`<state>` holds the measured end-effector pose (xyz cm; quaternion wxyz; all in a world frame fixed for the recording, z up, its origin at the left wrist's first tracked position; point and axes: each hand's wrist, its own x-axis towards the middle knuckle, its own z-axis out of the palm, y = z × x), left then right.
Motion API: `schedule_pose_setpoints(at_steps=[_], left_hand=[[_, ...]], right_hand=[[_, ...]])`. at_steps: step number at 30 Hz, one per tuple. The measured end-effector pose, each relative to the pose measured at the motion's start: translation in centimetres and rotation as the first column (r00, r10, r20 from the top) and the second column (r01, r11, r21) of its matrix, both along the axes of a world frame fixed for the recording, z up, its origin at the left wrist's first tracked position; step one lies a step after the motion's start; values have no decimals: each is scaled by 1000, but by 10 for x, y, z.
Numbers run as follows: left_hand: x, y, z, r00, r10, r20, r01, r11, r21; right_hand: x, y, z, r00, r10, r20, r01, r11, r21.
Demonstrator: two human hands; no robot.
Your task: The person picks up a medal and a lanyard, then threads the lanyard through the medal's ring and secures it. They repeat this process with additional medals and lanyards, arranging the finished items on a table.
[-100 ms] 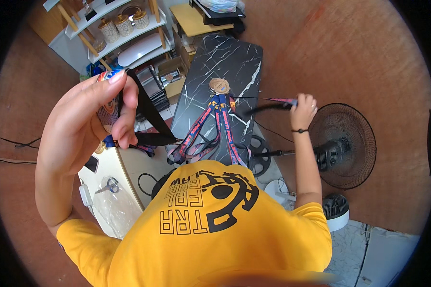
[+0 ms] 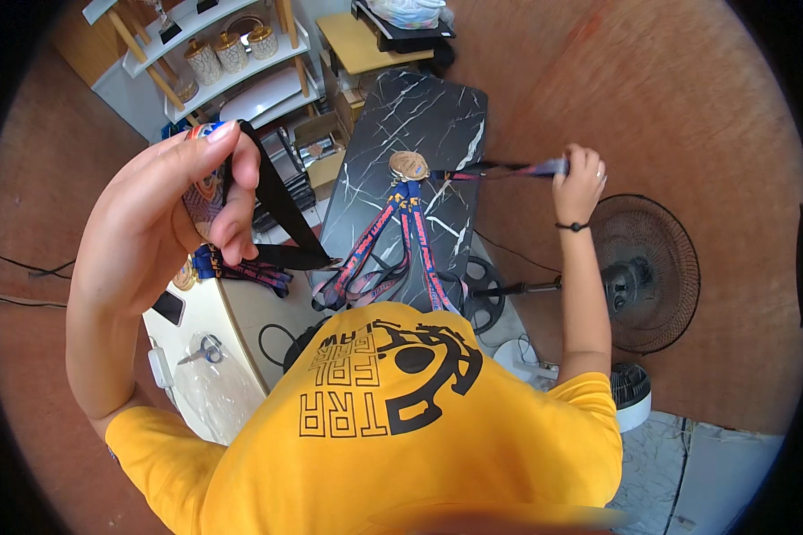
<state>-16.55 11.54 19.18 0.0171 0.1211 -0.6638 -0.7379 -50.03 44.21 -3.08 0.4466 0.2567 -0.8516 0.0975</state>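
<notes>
My left hand (image 2: pixel 183 192) is raised at the left, fingers closed on a black-backed ribbon (image 2: pixel 285 201) and a colourful printed piece partly hidden in the palm. The ribbon folds down toward the table. Out to the right, my right hand (image 2: pixel 582 183) grips the end of a dark medal ribbon (image 2: pixel 504 169). That ribbon runs nearly level from a stack of round bronze-coloured medals (image 2: pixel 409 166) on the black marble-patterned table (image 2: pixel 419 102). Several blue ribbons with pinkish lettering (image 2: pixel 366 241) trail from the stack toward my body.
Beneath my left hand, a pale side table (image 2: pixel 254 321) bears more medal ribbons (image 2: pixel 263 275), a phone (image 2: pixel 169 306), scissors (image 2: pixel 208 349) and clear plastic (image 2: pixel 214 392). A standing fan (image 2: pixel 642 272) is right of my right forearm. White shelves (image 2: pixel 214 85) with jars stand far left.
My right hand has moved up and slightly right, drawing its ribbon straighter and higher. My left hand has barely moved.
</notes>
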Motion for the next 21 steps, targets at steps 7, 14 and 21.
schedule_pose_setpoints(at_steps=[7, 14, 21], left_hand=[[-15, -10, 5, 998, 36, -47, -35, 999, 31], [-24, -1, 13, 997, 68, -39, -72, 993, -92], [-35, -9, 18, 999, 1, -52, -3, 999, -33]], right_hand=[[-36, -51, 93, 790, 262, 554, -46, 927, -373], [-48, -83, 142, 235, 844, 481, 14, 492, -870], [-21, -79, 189, 175, 855, 487, -194, 515, -835]])
